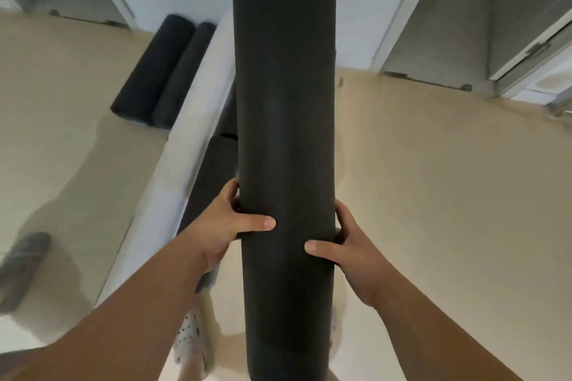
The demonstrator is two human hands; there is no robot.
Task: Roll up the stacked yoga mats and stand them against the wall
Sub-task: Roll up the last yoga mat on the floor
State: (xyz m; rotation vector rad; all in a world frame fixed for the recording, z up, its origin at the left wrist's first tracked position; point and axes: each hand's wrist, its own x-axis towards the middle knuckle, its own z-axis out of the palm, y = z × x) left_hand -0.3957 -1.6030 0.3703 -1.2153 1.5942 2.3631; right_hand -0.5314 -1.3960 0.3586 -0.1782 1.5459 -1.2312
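Note:
A thick black rolled yoga mat (284, 102) fills the middle of the head view, held lengthwise away from me above the floor. My left hand (226, 223) grips its left side with the thumb across the front. My right hand (343, 247) grips its right side slightly lower, thumb also on the front. Two dark rolled mats (161, 71) stand against a white wall at the upper left. Another dark roll (213, 182) shows partly behind the held mat.
A white wall or pillar edge (185, 139) runs diagonally just left of the held mat. The floor (433, 195) is beige and glossy. Door frames (411, 9) stand at the upper right. A grey rolled mat (21, 266) sits at the far left. My white shoe (192, 337) is below.

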